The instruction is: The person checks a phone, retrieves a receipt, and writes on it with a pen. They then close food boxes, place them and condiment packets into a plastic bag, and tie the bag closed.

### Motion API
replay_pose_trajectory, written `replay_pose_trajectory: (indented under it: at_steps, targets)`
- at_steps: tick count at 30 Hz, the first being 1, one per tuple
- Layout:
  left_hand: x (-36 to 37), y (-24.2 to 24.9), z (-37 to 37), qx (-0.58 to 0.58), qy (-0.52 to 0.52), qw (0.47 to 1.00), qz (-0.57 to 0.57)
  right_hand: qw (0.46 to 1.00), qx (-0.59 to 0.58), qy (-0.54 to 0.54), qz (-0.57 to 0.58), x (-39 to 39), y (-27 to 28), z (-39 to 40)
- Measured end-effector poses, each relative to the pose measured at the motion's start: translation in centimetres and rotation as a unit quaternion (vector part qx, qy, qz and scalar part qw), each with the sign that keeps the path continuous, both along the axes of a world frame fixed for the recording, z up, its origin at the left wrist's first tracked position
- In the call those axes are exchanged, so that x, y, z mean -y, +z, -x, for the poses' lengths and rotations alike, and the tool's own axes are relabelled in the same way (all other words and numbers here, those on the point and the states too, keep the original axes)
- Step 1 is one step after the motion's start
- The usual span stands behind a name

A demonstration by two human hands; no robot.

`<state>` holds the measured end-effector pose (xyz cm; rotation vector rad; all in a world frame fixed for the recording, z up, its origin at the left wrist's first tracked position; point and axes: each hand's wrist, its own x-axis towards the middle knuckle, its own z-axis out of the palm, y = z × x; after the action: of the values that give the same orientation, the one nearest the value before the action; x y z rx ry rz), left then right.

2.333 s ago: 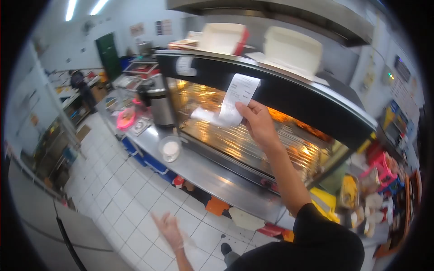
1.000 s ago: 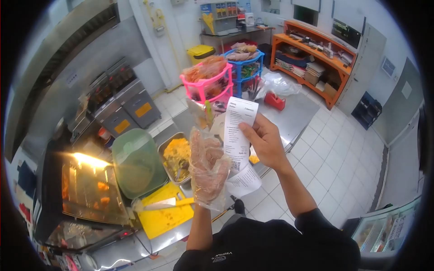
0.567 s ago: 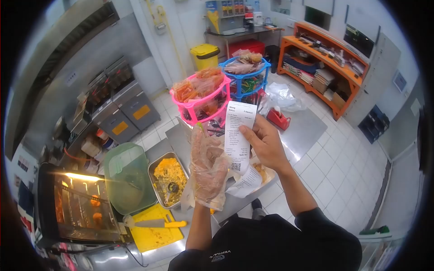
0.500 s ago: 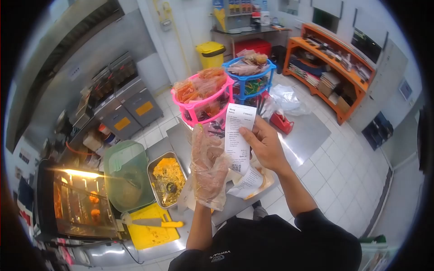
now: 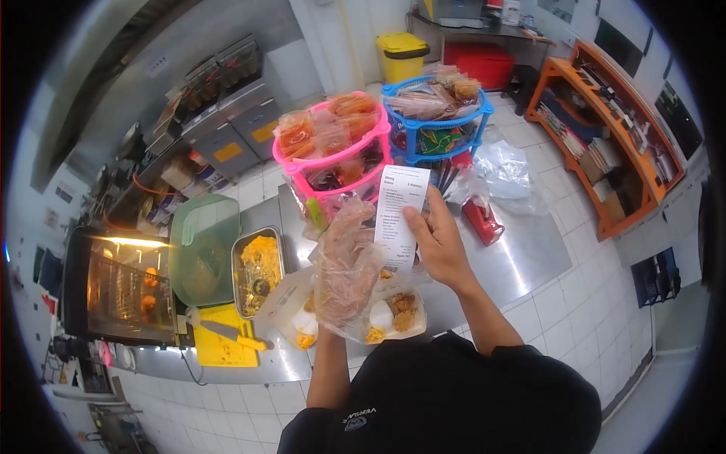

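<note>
A long printed paper receipt is pinched upright between the thumb and fingers of my right hand. My left hand, in a loose clear plastic glove, is raised just left of the receipt with its fingers stretched up and nothing seen in them. Under the hands, an open takeaway box has white rice, brown fried pieces and something yellow in it. Another takeaway box is partly hidden behind my gloved hand; white and yellow food shows there.
A steel tray of yellow food, a green lidded tub and a knife on a yellow cutting board lie left. Pink and blue baskets of sachets stand ahead; a red tape dispenser sits right.
My view has shifted, bringing the open takeaway boxes into plain sight. The receipt's lower end no longer hangs over the right-hand box. My right hand keeps its grip on the receipt.
</note>
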<state>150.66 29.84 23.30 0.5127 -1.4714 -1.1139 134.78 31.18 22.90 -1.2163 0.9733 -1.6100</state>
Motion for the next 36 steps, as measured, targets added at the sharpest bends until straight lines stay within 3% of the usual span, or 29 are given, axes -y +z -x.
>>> replay_pose_trajectory:
  at_steps: [5, 8, 14, 17, 21, 25, 29, 32, 33, 35, 36]
  targets:
    - [-0.7, 1.0, 1.9, 0.022, 0.011, 0.996, -0.080, 1.000, 0.001, 0.012, 0.001, 0.4, -0.7, 1.6]
    - [0.2, -0.5, 2.4, 0.006, -0.001, 0.997, -0.071, 0.999, -0.006, 0.037, -0.014, 0.3, -0.9, 2.6]
    - [0.1, -0.2, 3.3, 0.094, 0.014, 0.982, -0.161, 0.999, 0.011, 0.039, -0.010, 1.0, -1.2, 3.9]
    - [0.8, -0.9, 3.8, 0.099, 0.003, 0.986, -0.134, 0.999, 0.024, 0.041, -0.013, 1.1, -1.1, 4.5]
    - [2.7, -3.3, 3.2, 0.164, 0.028, 0.986, -0.008, 0.998, 0.035, 0.050, -0.019, 1.7, -1.3, 5.1]
    - [3.1, -2.6, 3.4, 0.150, 0.009, 0.988, -0.027, 0.998, 0.036, 0.037, -0.020, 2.5, -2.0, 5.0]
    - [3.6, -3.3, 2.9, 0.156, 0.004, 0.987, -0.045, 0.999, 0.007, 0.029, -0.015, 3.8, -3.7, 4.5]
    - [4.2, -3.0, 1.6, 0.251, 0.055, 0.966, -0.018, 0.991, -0.113, 0.058, -0.030, 4.7, -5.1, 5.3]
    - [3.6, -3.4, 1.5, 0.173, 0.075, 0.979, -0.074, 0.975, -0.205, 0.038, -0.073, 5.5, -3.5, 7.4]
    - [2.7, -2.9, 0.3, 0.115, 0.103, 0.978, -0.139, 0.973, -0.192, -0.120, -0.043, 9.6, -3.1, 11.8]
    - [2.4, -2.8, -0.7, 0.087, 0.118, 0.974, -0.172, 0.937, -0.254, -0.239, 0.023, 12.2, -2.2, 14.6]
